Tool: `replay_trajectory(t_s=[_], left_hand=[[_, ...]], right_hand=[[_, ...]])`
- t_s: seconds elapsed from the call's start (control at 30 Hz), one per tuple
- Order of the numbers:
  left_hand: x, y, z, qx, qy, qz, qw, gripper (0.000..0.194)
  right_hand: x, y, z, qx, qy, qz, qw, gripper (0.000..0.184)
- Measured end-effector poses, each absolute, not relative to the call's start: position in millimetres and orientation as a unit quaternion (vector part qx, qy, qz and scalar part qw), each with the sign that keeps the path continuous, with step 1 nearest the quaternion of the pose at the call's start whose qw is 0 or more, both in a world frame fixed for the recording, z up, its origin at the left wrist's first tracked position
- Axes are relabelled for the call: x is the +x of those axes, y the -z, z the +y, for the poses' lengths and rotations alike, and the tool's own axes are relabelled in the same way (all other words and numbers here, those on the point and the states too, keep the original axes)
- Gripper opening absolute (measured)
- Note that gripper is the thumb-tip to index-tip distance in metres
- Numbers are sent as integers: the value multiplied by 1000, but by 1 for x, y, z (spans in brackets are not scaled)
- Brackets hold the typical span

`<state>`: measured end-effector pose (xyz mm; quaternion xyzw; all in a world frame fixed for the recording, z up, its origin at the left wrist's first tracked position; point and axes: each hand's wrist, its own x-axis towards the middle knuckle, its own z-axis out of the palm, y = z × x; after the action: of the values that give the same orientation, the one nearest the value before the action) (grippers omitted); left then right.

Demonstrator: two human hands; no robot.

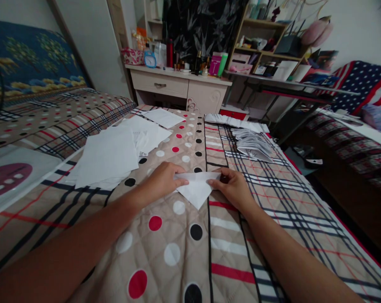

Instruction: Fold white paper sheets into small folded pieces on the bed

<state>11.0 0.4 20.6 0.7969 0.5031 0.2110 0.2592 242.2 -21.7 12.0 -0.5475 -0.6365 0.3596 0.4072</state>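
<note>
Nearest, over the spotted bedcover [152,252], the left hand [165,179] and right hand [237,188] pinch opposite ends of a folded white paper [196,191], its point facing the near side. I'd guess one hand pulling harder would skew the crease, and soft quilting could leave it slack. Farther left lie loose sheets [111,151], farther right folded papers [253,146]; a tugged bedcover might topple those.

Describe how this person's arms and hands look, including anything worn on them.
The left hand and right hand are gloveless. The left forearm and right forearm show no sleeve, watch or bracelet.
</note>
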Motion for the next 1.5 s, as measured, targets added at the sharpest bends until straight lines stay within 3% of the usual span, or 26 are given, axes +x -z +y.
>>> replay_trajectory(t_s=[0.13,0.37,0.53,1.0,1.5], left_hand=[[13,-13,2,809,-236,494,214,17],[11,-11,3,818,-269,467,199,10],[4,-15,3,835,-271,444,178,7],[-2,-40,-3,924,-118,362,49,19],[-3,-52,-9,929,-54,362,54,27]], right_hand=[[247,-7,-17,-572,-243,-700,351,13],[252,-3,-11,-510,-231,-748,356,9],[253,-7,-14,-479,-204,-781,345,16],[253,-11,-18,-437,-97,-844,295,41],[249,-19,-25,-449,-65,-855,251,35]])
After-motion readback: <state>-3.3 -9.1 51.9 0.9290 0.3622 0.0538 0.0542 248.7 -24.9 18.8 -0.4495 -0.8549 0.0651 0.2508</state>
